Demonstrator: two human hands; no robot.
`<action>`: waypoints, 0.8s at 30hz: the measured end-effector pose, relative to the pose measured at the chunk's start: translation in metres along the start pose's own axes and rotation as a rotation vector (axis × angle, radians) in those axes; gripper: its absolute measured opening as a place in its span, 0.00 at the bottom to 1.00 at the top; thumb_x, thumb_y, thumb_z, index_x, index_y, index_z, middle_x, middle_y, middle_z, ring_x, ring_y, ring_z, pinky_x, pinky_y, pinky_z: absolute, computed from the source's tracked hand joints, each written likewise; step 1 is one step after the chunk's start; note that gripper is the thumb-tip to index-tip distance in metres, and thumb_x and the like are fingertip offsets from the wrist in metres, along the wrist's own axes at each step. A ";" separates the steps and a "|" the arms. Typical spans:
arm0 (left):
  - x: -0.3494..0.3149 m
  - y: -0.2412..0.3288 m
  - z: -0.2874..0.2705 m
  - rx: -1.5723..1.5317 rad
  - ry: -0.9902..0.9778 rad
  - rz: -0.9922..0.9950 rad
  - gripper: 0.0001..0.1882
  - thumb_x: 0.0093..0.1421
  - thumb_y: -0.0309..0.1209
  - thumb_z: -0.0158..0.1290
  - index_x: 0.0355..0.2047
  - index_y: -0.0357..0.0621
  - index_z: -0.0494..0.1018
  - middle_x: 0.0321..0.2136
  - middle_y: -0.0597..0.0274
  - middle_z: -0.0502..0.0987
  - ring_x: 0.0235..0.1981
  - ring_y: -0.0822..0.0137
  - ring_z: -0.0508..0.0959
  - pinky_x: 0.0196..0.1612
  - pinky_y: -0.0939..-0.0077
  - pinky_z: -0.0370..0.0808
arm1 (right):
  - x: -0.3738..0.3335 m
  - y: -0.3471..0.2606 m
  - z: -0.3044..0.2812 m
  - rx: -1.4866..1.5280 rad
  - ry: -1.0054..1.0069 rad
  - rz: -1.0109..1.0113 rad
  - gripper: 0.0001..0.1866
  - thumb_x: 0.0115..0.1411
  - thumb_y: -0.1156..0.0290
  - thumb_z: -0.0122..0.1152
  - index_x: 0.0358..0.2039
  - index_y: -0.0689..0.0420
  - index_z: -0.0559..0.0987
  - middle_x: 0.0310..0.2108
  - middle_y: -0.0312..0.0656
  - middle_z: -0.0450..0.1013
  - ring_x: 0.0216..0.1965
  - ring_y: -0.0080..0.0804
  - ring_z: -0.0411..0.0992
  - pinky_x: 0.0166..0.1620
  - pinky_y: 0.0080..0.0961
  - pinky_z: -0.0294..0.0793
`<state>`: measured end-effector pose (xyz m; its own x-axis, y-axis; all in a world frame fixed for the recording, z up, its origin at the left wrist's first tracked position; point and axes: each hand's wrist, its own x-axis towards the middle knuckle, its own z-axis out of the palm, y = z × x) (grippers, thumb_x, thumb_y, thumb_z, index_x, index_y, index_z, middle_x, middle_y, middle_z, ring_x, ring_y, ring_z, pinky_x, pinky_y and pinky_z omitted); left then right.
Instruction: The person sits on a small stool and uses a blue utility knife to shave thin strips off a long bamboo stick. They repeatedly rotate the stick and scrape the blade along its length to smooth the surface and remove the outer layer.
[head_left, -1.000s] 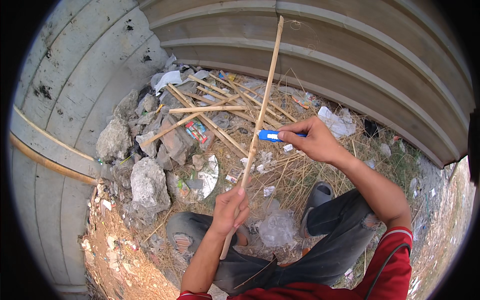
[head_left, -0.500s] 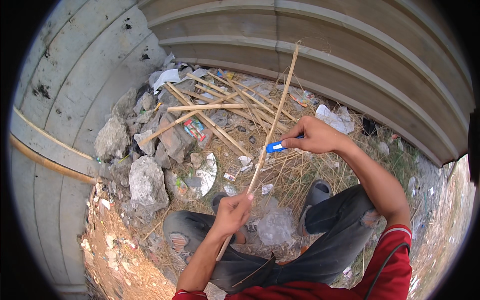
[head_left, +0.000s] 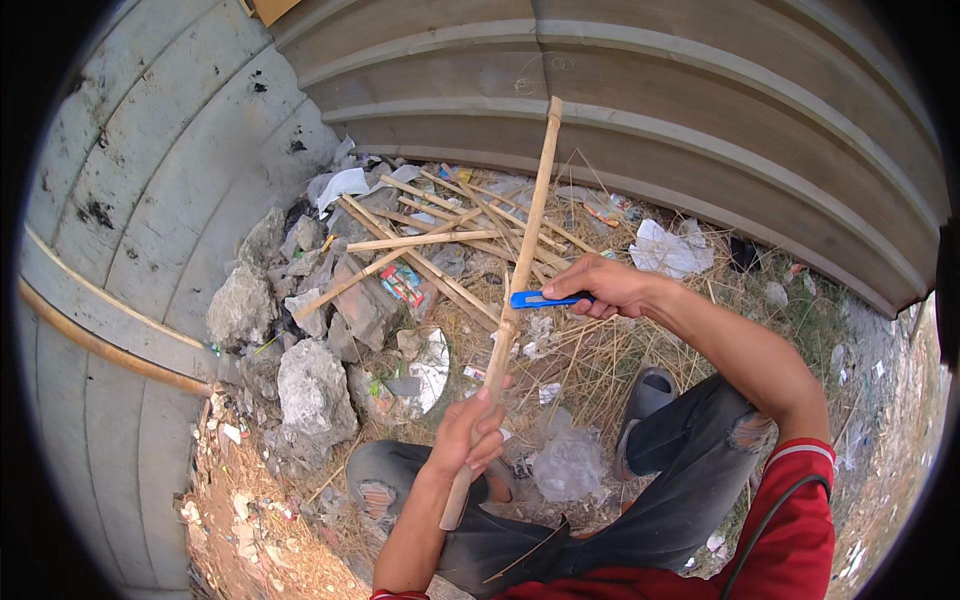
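Note:
A long split bamboo strip (head_left: 537, 200) slants up from my lap, its top end standing before the metal wall. My left hand (head_left: 468, 432) is wrapped round its lower part, above my thigh. In my right hand (head_left: 612, 286) is a blue utility knife (head_left: 547, 299), held in a closed grip. The front end of the knife meets the strip near its middle, just above a knobby node; whether the blade is out I cannot tell. A thin curled fibre shows faintly near the strip's top end.
More bamboo strips (head_left: 420, 240) lie crossed in a pile beyond my hands. Grey rocks (head_left: 312, 390) stand at the left, with litter among them. A clear plastic bag (head_left: 568, 465) sits between my feet. Corrugated metal walls (head_left: 700, 90) close off the far and left sides.
The bamboo strip has turned and shows a broader face, and its top has shifted left. My right hand and the utility knife have moved a little left, and my left hand has come slightly lower.

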<state>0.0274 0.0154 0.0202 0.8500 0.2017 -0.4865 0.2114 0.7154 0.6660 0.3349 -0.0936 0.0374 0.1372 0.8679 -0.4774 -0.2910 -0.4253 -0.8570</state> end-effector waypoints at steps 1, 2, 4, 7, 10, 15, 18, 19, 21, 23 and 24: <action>0.000 0.000 0.000 -0.007 -0.006 -0.002 0.27 0.74 0.45 0.43 0.66 0.42 0.61 0.21 0.74 0.58 0.07 0.83 0.52 0.10 0.85 0.52 | 0.001 0.001 0.002 0.022 0.004 0.004 0.17 0.65 0.60 0.64 0.49 0.59 0.81 0.15 0.28 0.62 0.13 0.11 0.53 0.14 0.15 0.45; -0.001 0.000 -0.001 -0.020 -0.011 -0.004 0.27 0.74 0.45 0.43 0.65 0.42 0.61 0.21 0.74 0.58 0.07 0.83 0.52 0.10 0.85 0.52 | 0.001 0.002 0.005 0.044 0.008 0.008 0.17 0.65 0.60 0.64 0.48 0.59 0.81 0.15 0.27 0.62 0.13 0.11 0.53 0.14 0.15 0.45; 0.000 0.001 -0.003 -0.042 -0.024 -0.010 0.27 0.74 0.46 0.42 0.65 0.43 0.61 0.21 0.75 0.58 0.07 0.83 0.52 0.09 0.85 0.52 | 0.004 0.005 0.009 0.090 0.004 0.018 0.15 0.66 0.60 0.64 0.45 0.58 0.80 0.15 0.27 0.62 0.13 0.10 0.52 0.13 0.14 0.44; 0.002 0.002 -0.005 -0.135 -0.025 -0.019 0.27 0.74 0.46 0.43 0.65 0.41 0.61 0.22 0.74 0.59 0.07 0.83 0.52 0.09 0.84 0.52 | 0.013 0.011 0.011 0.168 -0.023 0.038 0.13 0.66 0.59 0.63 0.41 0.56 0.79 0.16 0.28 0.62 0.12 0.10 0.52 0.13 0.14 0.44; 0.005 0.004 -0.009 -0.235 -0.083 -0.019 0.27 0.74 0.47 0.42 0.65 0.44 0.61 0.21 0.75 0.59 0.07 0.82 0.52 0.09 0.85 0.52 | 0.021 0.014 0.015 0.249 -0.043 0.058 0.12 0.66 0.59 0.63 0.37 0.54 0.78 0.18 0.28 0.64 0.12 0.10 0.51 0.12 0.13 0.43; 0.009 0.002 -0.023 -0.439 -0.097 0.013 0.26 0.75 0.47 0.39 0.66 0.47 0.60 0.22 0.74 0.60 0.06 0.81 0.52 0.08 0.84 0.54 | 0.046 0.024 0.029 0.360 -0.077 0.090 0.12 0.66 0.58 0.63 0.32 0.53 0.76 0.17 0.27 0.61 0.12 0.10 0.50 0.12 0.14 0.44; 0.021 0.000 -0.028 -0.659 -0.249 0.010 0.27 0.76 0.46 0.37 0.68 0.44 0.58 0.23 0.70 0.61 0.07 0.81 0.54 0.09 0.83 0.56 | 0.060 0.034 0.034 0.498 -0.118 0.086 0.14 0.66 0.57 0.61 0.29 0.51 0.75 0.17 0.26 0.60 0.11 0.11 0.49 0.12 0.15 0.44; 0.022 -0.002 -0.029 -0.752 -0.301 0.019 0.28 0.76 0.46 0.36 0.69 0.43 0.57 0.24 0.69 0.61 0.08 0.81 0.55 0.09 0.83 0.56 | 0.067 0.034 0.041 0.559 -0.126 0.088 0.14 0.66 0.56 0.60 0.28 0.51 0.74 0.17 0.26 0.60 0.11 0.11 0.49 0.12 0.15 0.44; 0.026 -0.005 -0.023 -0.912 -0.459 0.018 0.29 0.76 0.45 0.36 0.69 0.40 0.57 0.24 0.66 0.62 0.09 0.80 0.56 0.10 0.82 0.56 | 0.075 0.026 0.052 0.577 -0.154 0.030 0.14 0.67 0.57 0.60 0.28 0.51 0.73 0.17 0.25 0.59 0.11 0.11 0.49 0.12 0.15 0.44; 0.029 0.002 -0.019 -0.843 -0.432 0.072 0.29 0.76 0.45 0.37 0.69 0.39 0.56 0.25 0.66 0.61 0.09 0.81 0.56 0.10 0.82 0.56 | 0.080 0.009 0.048 0.508 -0.088 -0.036 0.14 0.66 0.58 0.60 0.27 0.51 0.73 0.17 0.25 0.59 0.12 0.12 0.50 0.13 0.16 0.46; 0.032 0.005 -0.015 -0.776 -0.397 0.102 0.29 0.76 0.45 0.37 0.69 0.39 0.56 0.25 0.66 0.61 0.08 0.81 0.56 0.10 0.82 0.56 | 0.079 0.006 0.045 0.467 -0.064 -0.060 0.14 0.66 0.59 0.60 0.27 0.51 0.72 0.17 0.25 0.59 0.12 0.13 0.50 0.13 0.17 0.46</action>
<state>0.0481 0.0349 -0.0004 0.9824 0.1457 -0.1168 -0.1404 0.9887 0.0526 0.3016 -0.0158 0.0028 0.1129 0.9077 -0.4041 -0.6808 -0.2256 -0.6969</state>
